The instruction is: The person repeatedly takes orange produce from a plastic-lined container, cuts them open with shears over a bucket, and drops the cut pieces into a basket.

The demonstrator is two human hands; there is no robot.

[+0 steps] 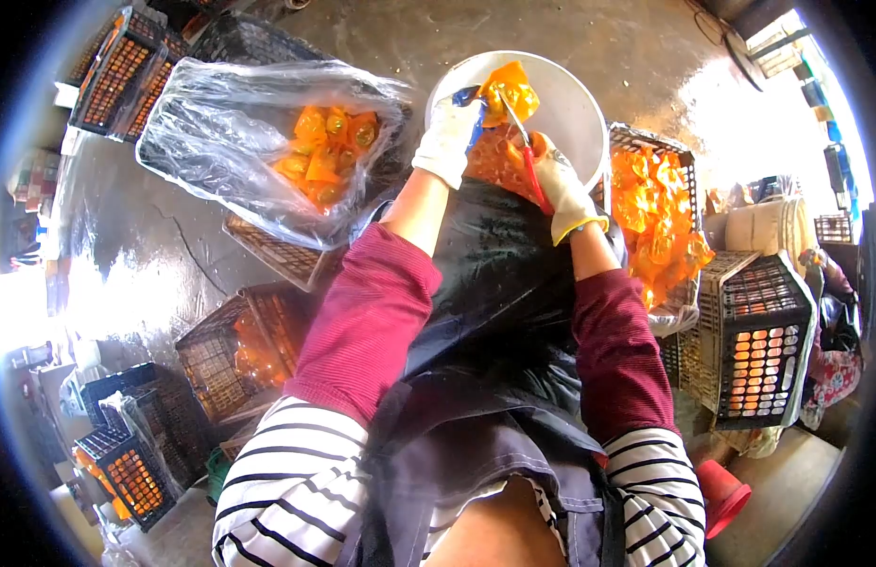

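My left hand (pixel 450 137), in a white glove with blue at the fingers, is closed on a shiny orange plastic packet (pixel 511 93). In my right hand (pixel 563 189), gloved in white with a yellow cuff, is a pair of red-handled scissors (pixel 536 180). Its blades point up and touch or overlap the packet; whether they cut into it I cannot tell. Both hands are over a white bucket (pixel 589 109), which stands in front of my black apron. Orange-pink pieces (pixel 494 161) lie inside the bucket, partly hidden by my hands.
Left of the bucket, a crate lined with clear plastic (pixel 220 142) holds several orange packets (pixel 324 156). More orange packets (pixel 650 222) fill a crate at the right. Stacked crates (pixel 759 331) stand beyond it, others (pixel 130 472) at lower left. A red container (pixel 721 496) sits lower right.
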